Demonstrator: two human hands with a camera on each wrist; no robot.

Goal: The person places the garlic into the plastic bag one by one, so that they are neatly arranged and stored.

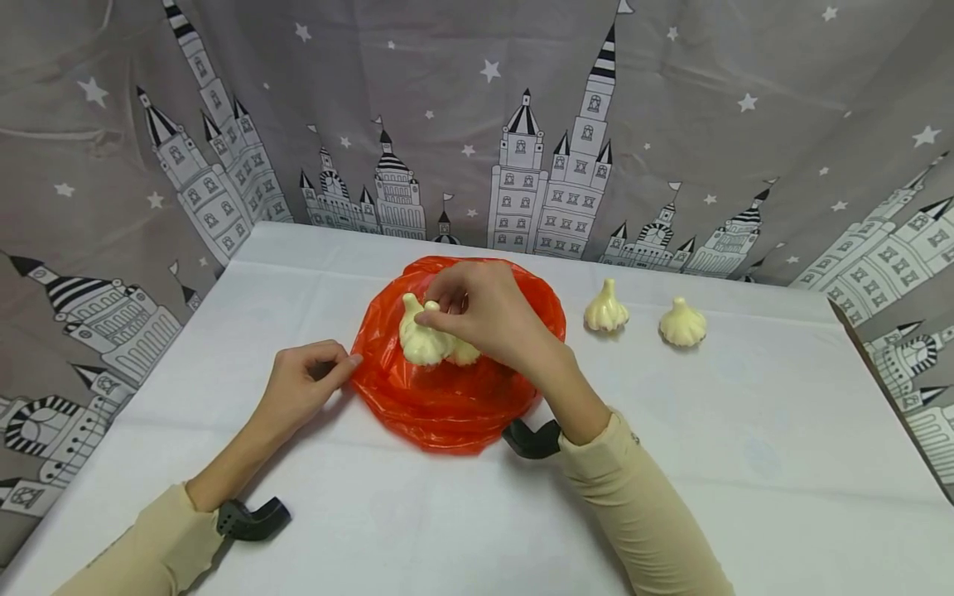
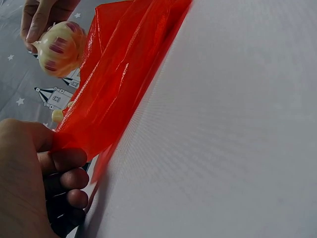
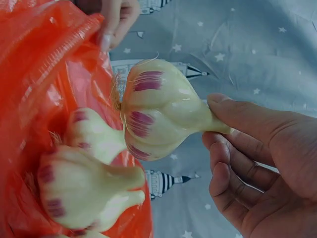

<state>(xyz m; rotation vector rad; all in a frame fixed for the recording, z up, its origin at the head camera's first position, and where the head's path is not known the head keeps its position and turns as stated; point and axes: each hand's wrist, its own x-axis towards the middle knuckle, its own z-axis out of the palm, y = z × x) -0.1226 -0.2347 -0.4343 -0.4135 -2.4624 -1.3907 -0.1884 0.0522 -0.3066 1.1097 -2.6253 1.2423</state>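
Note:
A red plastic bag [image 1: 447,426] lies spread open on the white table. At its left edge, my left hand [image 1: 305,377] pinches the rim between thumb and fingers. My right hand [image 1: 488,310] is over the bag's mouth, pinching a garlic bulb [image 3: 163,109] by its stem. That bulb is pale with purple patches and root hairs, as the right wrist view shows. Beneath it, several more garlic bulbs [image 3: 89,183] sit in the bag, partly hidden by one another and by the right hand in the head view.
Two more garlic bulbs stand on the table right of the bag, a nearer-to-bag one [image 1: 607,310] and a farther one [image 1: 681,323]. A grey curtain [image 1: 447,74] printed with castles and stars hangs behind the white table [image 1: 745,430].

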